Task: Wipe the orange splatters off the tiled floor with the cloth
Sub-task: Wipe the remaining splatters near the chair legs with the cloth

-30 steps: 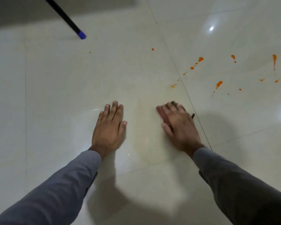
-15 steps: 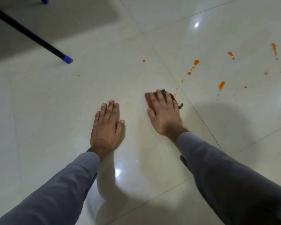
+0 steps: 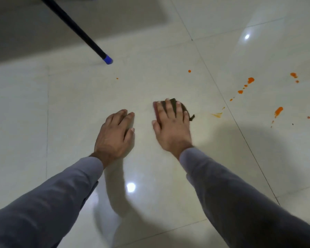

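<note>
Dark cloth (image 3: 179,106) pressed flat to the tiled floor (image 3: 79,104) under the straight fingers of the right hand (image 3: 172,127). Left hand (image 3: 115,135) just beside it, fingers relaxed, holding nothing. Orange splatters (image 3: 278,111) lie to the right; a black pole (image 3: 73,27) with a blue tip stands beyond.

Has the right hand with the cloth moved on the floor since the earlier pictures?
Yes. The right hand, pressing the cloth, slid to the person's left, away from the diagonal grout line it earlier touched, closer to the left hand.
</note>
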